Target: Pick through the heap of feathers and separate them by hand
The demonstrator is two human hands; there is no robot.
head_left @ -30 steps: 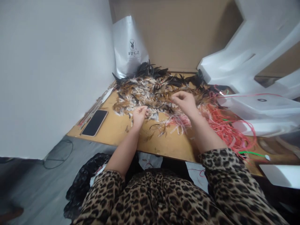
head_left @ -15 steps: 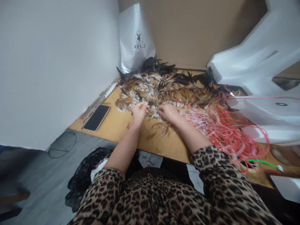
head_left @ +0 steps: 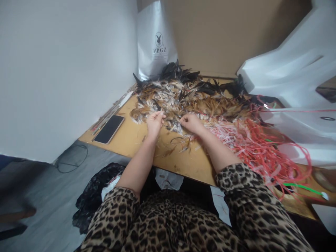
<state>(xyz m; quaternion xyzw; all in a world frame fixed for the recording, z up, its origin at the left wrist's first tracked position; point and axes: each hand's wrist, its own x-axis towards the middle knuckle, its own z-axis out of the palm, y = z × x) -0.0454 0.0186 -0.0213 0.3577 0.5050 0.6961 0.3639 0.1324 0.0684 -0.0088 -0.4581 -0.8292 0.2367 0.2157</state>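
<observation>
A heap of brown, white and black feathers [head_left: 168,94] covers the back of the wooden table. At its near edge my left hand [head_left: 155,124] is closed in a pinch, thumb against fingertips. My right hand [head_left: 193,123] is to the right of it, also with curled, pinching fingers, close to the feathers. A small gap separates the two hands. Whatever lies between the fingertips of either hand is too small to make out. Loose feathers [head_left: 181,143] are scattered on the table below the hands.
Red and pink plastic strips [head_left: 262,147] lie tangled on the right, beside white plastic bags [head_left: 294,80]. A phone [head_left: 109,128] rests at the table's left. Behind the feathers stands a silver-white bag [head_left: 156,42]. A black plastic bag [head_left: 97,196] is on the floor.
The view has turned slightly left, so the scene sits further right. My left hand has drifted a little left, widening the gap between the hands; the right fingers look more curled.
</observation>
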